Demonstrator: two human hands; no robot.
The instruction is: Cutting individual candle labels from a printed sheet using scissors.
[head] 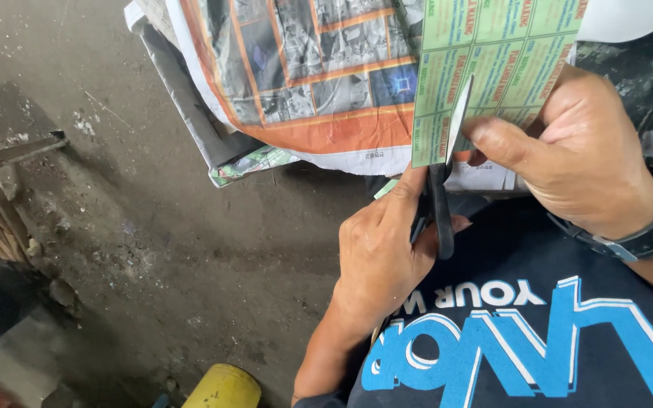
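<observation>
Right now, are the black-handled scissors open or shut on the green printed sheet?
Open: the black-handled scissors have one blade lying across the green printed sheet, its edge partly through the lower border. The other blade is hidden behind.

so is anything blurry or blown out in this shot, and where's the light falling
Head view: the left hand, scissors and green printed sheet held by the right hand are sharp; soft, even light, no hard shadows; the white patch at top right is blown out; the concrete floor darkens toward the left edge.
</observation>
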